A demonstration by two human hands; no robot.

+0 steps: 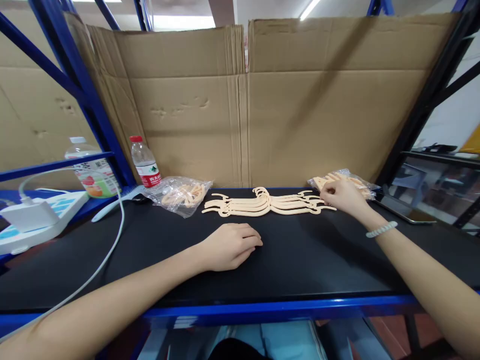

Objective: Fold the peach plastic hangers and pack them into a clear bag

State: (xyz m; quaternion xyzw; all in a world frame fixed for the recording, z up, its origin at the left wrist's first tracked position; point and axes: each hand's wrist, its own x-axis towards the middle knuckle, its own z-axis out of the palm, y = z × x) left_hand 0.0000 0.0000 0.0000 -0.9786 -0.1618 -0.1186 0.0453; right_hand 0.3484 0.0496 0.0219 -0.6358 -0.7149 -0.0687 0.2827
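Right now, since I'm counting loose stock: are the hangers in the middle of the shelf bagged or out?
Out: the hangers lie bare on the black shelf, no plastic over them.

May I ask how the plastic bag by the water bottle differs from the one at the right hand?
The left bag lies untouched beside the red-capped bottle; the right bag has the right hand on it. The left bag shows whole; the right bag is partly covered. Both are clear and hold beige pieces.
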